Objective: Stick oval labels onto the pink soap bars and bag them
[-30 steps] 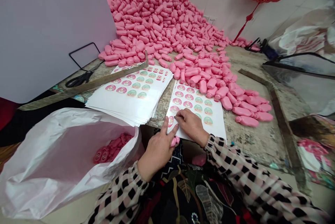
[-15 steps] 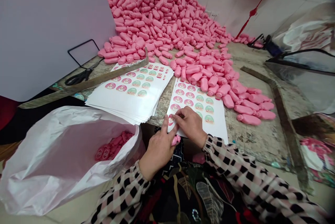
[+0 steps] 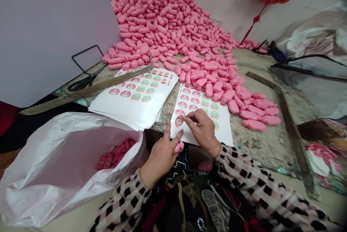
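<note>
My right hand [image 3: 202,127] pinches the edge of a round pink sticker [image 3: 179,121] at the lower left of a sticker sheet [image 3: 175,130]. The sticker looks lifted, though I cannot tell whether it is fully free of the sheet. Beside it, my left hand [image 3: 162,150] has its index finger and thumb spread on the sheet's near edge. The lower fingers of that hand curl round a small pink plastic bottle [image 3: 179,147], most of which is hidden. Rows of pink and green stickers run up the sheet, its far end under loose pink bottles.
A great heap of pink bottles [image 3: 162,25] fills the back of the table. To the left lie a stack of sticker sheets [image 3: 114,107], a metal strip [image 3: 89,89] across it, and scissors [image 3: 82,82]. A white sack [image 3: 46,174] holding labelled bottles stands at front left.
My right hand has drawn slightly up and away from my left index finger, and the sticker in its pinch shows more fully. My left hand keeps the bottle.
</note>
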Demonstrator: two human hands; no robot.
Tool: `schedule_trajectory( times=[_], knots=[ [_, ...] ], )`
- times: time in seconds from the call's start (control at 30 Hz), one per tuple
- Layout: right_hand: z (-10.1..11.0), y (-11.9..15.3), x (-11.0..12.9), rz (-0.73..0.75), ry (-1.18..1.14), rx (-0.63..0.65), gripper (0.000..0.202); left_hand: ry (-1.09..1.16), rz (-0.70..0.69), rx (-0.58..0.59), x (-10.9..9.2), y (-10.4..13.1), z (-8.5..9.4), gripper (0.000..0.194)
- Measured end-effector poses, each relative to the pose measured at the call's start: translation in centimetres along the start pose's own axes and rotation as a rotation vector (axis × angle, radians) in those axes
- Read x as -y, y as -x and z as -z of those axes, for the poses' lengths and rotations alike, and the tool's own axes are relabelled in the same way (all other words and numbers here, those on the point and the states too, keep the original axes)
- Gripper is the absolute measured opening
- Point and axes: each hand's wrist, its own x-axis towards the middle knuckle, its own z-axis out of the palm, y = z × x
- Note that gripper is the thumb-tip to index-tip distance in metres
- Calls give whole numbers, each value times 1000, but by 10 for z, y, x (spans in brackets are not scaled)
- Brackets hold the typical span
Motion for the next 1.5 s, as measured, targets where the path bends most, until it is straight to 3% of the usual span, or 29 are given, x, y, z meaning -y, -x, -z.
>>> schedule_trajectory(
  times=[0.1,0.2,0.27,0.33,0.43,0.6,1.5],
  knots=[
    [9,-1,-5,-95,-119,-27,21,196,6,-123,0,10,9,49],
    [19,2,0,-152,-289,-8,23,684,181,-263,-5,14,20,48],
    [26,6,8,-157,-377,22,23,1207,337,-213,-11,8,26,47],
    [31,11,17,-141,-425,60,21,1714,463,-76,-16,-3,29,45],
    [36,17,25,-96,-439,119,17,2089,544,69,-23,-20,30,35],
    [39,22,22,-84,-364,130,15,2131,548,164,-32,-32,29,38],
    [31,25,13,-11,-217,200,16,2061,489,180,-28,-33,21,45]
  ],
)
